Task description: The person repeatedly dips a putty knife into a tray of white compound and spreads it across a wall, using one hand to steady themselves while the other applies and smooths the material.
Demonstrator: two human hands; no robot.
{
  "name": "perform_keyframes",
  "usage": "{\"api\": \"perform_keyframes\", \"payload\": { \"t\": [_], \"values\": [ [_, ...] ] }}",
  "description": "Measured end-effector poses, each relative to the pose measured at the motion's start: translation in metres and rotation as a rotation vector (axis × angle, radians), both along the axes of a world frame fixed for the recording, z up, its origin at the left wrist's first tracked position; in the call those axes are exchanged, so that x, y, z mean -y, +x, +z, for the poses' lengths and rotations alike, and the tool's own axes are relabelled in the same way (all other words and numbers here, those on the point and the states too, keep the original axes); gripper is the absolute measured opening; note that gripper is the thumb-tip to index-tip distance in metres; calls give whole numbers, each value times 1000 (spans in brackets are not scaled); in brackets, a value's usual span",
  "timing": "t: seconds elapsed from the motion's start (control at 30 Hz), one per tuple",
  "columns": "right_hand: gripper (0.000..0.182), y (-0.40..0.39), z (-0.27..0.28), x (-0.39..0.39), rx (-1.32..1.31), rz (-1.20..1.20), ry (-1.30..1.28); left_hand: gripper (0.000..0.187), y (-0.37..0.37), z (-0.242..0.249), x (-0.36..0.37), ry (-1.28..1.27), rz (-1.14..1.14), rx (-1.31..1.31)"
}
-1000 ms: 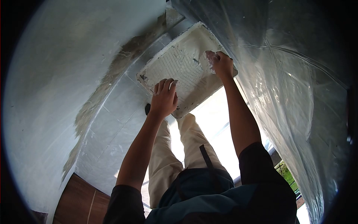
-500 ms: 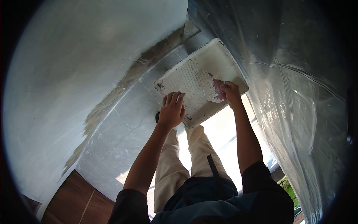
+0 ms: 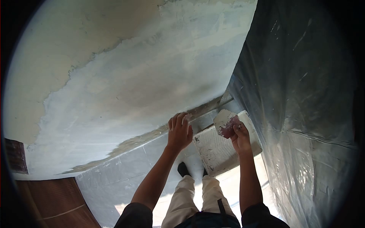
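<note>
My right hand (image 3: 241,137) grips a flat pinkish putty spreader (image 3: 227,123), its broad end coated in white paste. It is held over a paint tray (image 3: 218,152), which has a ribbed, paste-smeared surface. My left hand (image 3: 180,131) is raised to the left of the tray, near the foot of the wall in this view. Its fingers are curled around something small and pale at the fingertips; what it is I cannot tell. The wall (image 3: 133,83) carries a broad patch of whitish coating with a ragged upper edge.
Clear plastic sheeting (image 3: 300,152) hangs along the right side. A grey covering (image 3: 118,174) lies over the floor beside my feet. Brown panelling (image 3: 53,201) is at the lower left, and a bare rough strip (image 3: 140,140) runs along the wall's base.
The view has tilted up, showing more wall. My right hand has lifted the spreader off the tray's surface. My left hand has come away from the tray's edge towards the wall.
</note>
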State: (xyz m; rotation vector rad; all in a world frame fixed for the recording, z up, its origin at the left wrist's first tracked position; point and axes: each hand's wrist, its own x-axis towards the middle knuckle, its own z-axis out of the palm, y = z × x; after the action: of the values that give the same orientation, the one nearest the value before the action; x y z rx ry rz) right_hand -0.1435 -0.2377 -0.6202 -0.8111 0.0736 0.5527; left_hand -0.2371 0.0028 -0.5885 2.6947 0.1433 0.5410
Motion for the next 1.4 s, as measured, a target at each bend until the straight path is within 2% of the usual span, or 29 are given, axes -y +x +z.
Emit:
{"api": "perform_keyframes", "payload": {
  "t": [0.17, 0.37, 0.5, 0.57, 0.67, 0.87, 0.93, 1.07, 1.13, 1.4],
  "values": [
    [27, 14, 55, -32, 69, 20, 57, 50, 12, 73, -20, 96, -34, 113],
    [25, 18, 142, -83, 235, -101, 82, 49, 23, 160, -50, 261, -82, 243],
    [25, 12, 207, -111, 394, -206, -39, 47, 29, 211, -69, 437, -199, 285],
    [25, 15, 226, -123, 560, -303, -133, 47, 33, 230, -82, 570, -305, 328],
    [26, 10, 247, -141, 655, -434, -174, 45, 35, 251, -98, 665, -388, 325],
    [27, 7, 241, -174, 831, -641, -405, 44, 40, 258, -129, 767, -526, 327],
    [31, 5, 241, -181, 961, -765, -587, 43, 43, 260, -136, 785, -570, 334],
    [33, 4, 243, -196, 1097, -886, -666, 41, 44, 259, -140, 821, -650, 350],
    [38, 8, 237, -207, 1233, -1027, -719, 40, 43, 258, -140, 812, -673, 358],
    [48, 13, 223, -233, 1252, -1076, -772, 37, 43, 256, -143, 689, -744, 384]
  ]
}}
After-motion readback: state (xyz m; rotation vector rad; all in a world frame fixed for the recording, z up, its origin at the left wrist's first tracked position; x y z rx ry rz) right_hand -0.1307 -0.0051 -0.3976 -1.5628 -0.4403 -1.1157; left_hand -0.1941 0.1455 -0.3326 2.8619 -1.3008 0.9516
